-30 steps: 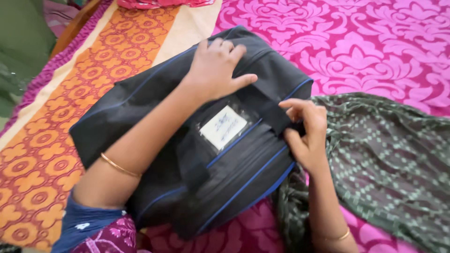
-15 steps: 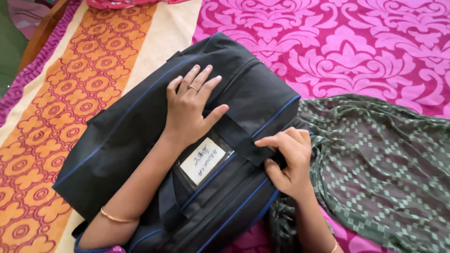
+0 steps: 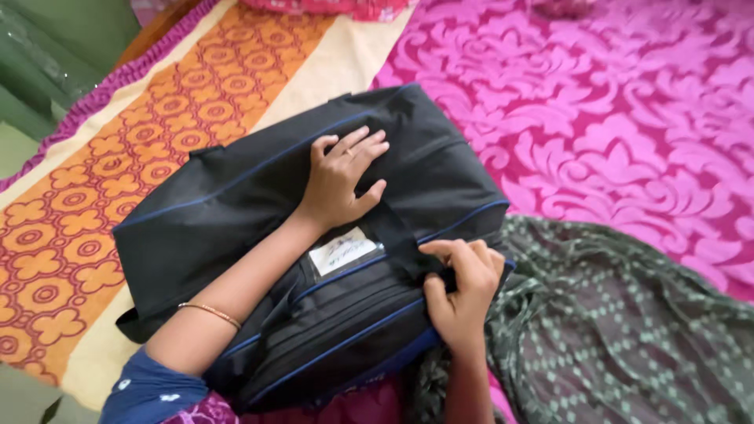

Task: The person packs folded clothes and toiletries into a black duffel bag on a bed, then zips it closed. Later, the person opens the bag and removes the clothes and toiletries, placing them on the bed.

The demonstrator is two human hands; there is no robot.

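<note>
Pressing: left hand (image 3: 342,177) flat, open on bag (image 3: 236,196)
Pinching: right hand (image 3: 463,294) grips strap (image 3: 400,239) — best kept taut

A bed fills almost the whole view, covered by a magenta bedsheet (image 3: 628,118) with a large pale pink floral pattern. To the left of this sheet lies a cream and orange patterned band (image 3: 157,149) with a purple edge. Beyond that band, at the upper left, stands a green wall (image 3: 55,39), and a strip of brown wood (image 3: 153,31), maybe the bed frame, shows beside it. A green patterned cloth (image 3: 620,345) lies on the sheet's lower right part. Soft daylight falls evenly.
</note>
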